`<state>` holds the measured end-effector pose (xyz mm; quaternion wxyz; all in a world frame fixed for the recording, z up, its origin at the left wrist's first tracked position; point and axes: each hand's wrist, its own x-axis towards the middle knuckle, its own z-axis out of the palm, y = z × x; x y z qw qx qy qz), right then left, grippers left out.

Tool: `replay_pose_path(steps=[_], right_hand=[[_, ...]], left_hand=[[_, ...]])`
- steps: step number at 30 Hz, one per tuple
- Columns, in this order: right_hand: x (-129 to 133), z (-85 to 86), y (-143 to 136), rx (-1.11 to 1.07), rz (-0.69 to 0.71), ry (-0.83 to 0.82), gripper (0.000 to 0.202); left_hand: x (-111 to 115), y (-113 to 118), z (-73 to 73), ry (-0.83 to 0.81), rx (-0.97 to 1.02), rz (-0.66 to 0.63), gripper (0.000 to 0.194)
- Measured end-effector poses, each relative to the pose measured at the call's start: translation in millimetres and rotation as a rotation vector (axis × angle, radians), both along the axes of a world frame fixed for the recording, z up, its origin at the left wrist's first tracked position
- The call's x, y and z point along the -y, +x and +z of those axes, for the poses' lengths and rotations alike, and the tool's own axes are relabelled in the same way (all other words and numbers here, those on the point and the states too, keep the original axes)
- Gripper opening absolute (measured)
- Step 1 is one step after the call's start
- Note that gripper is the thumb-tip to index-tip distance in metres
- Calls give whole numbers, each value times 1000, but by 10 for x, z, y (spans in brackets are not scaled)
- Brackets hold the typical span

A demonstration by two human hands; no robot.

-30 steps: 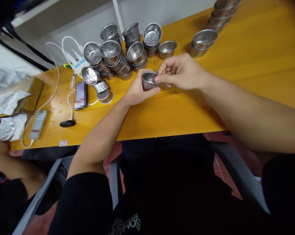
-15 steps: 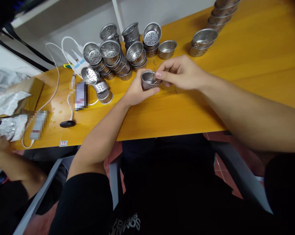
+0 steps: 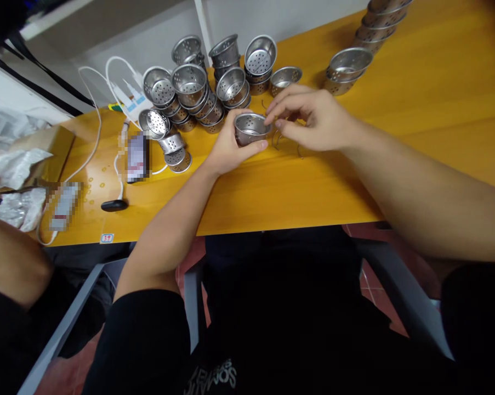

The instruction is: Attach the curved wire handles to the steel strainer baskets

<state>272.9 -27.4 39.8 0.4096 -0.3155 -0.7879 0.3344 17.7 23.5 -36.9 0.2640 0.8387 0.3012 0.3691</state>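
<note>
My left hand (image 3: 227, 149) is closed around a small perforated metal strainer basket (image 3: 249, 131), thumb along its near side, its mouth tipped up toward me. To the right of its rim hovers my right hand (image 3: 315, 119). Its fingers are loosely bent and apart, with nothing visible between them. Thin bent wire pieces (image 3: 300, 152) lie on the table under and beside that hand. Just behind it stands another strainer basket (image 3: 286, 78), partly covered by the fingers.
Stacked strainer baskets (image 3: 189, 86) crowd the back of the wooden table (image 3: 247, 203). Further baskets (image 3: 349, 63) stand at the back right. A phone (image 3: 137, 157), a power strip (image 3: 139, 104) and white cables lie left. At the far left is another person's arm (image 3: 12, 258).
The fingers of my right hand have parted from a pinch at the basket's rim and moved slightly right. My left hand keeps the basket. The other person's arm at left has shifted.
</note>
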Motion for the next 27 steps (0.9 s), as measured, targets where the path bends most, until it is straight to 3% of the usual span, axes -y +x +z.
replay_pose_path(steps=[3,12,17,21,24,27], right_hand=[[-17,-45,9,8,42,-9,18],[-97,-127,62,145,129,163,18],[-141,-231,38,184,163,205,29],[-121,-205,24,165,169,208,30],[-115,-147,48,144,138,181,25],[-189,-108,152,123,-41,215,25]], left_hand=[[-13,-6,-11,16,1,0,98],[42,3,35,20,-5,-44,94],[47,19,24,10,37,-59,92],[21,29,-12,0,42,-50,91],[-2,42,-41,-25,59,-49,96],[-13,41,-52,-114,71,-38,100]])
